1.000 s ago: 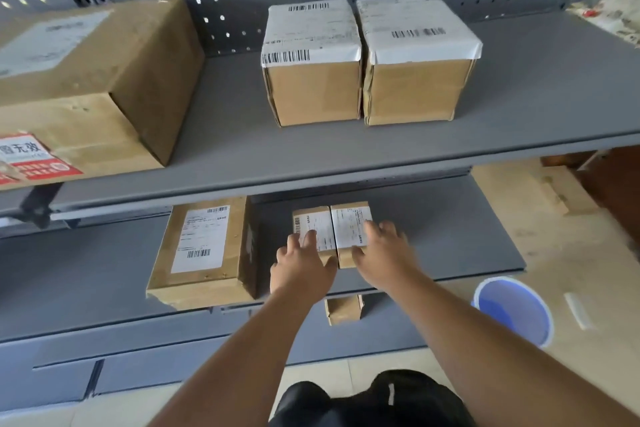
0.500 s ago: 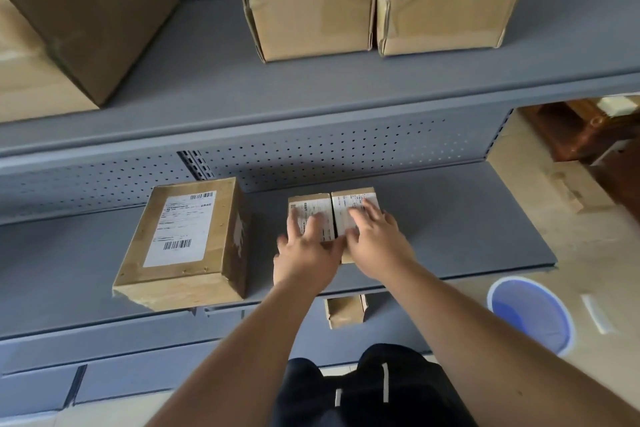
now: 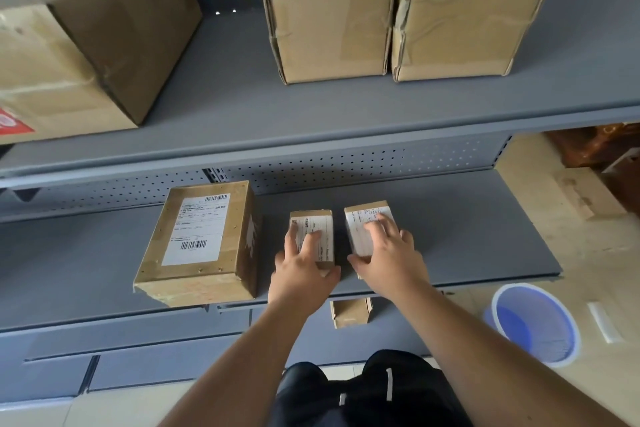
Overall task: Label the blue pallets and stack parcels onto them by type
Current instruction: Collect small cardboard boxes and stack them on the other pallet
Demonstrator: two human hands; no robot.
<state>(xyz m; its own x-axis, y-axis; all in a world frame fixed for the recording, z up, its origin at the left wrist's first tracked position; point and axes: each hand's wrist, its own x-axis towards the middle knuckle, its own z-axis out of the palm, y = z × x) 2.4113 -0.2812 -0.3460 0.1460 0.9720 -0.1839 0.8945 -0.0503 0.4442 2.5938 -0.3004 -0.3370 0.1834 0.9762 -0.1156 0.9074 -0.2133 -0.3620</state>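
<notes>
The left small parcel point(image 3: 323, 222) and the right small parcel point(image 3: 362, 222), at its 3 o'clock, sit slightly apart on the grey metal middle shelf point(image 3: 478, 232), near its front edge, straight ahead at 12 o'clock. The left hand point(image 3: 302, 276) lies spread on the first and the right hand point(image 3: 393, 262) on the second. The fingers are straight and press on the paper labels point(image 3: 325, 243), with the thumbs at the near corners. Both parcels look light, stiff and square-edged, with slick label faces. Gripping each across its long sides would probably be the most secure hold. A larger taped parcel point(image 3: 201, 239) sits at 9 o'clock.
</notes>
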